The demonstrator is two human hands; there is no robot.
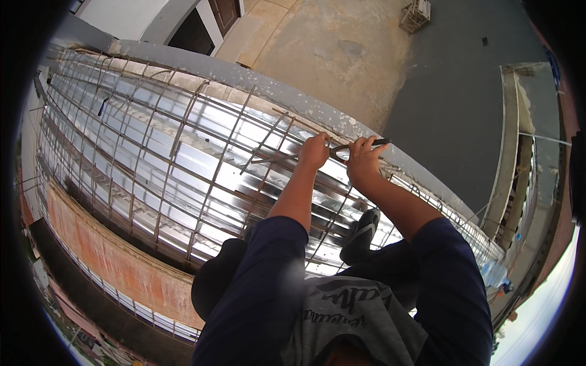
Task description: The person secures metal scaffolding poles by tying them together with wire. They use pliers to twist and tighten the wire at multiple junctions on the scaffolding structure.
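Observation:
My left hand is closed in a fist around a thin steel bar, which sticks out to its left above the rebar grid. Beside it, my right hand grips a dark tool with long handles, like pincers. One handle end shows past the right fingers, and a dark curved part of the tool lies between the two hands. My fingers hide its jaws. Both hands are near the grey concrete edge, over the bars.
Shiny metal sheets lie beneath the rebar. A grey concrete ledge runs along the far side, with a lower floor beyond it. My dark shoe stands on the grid. A reddish board borders the left side.

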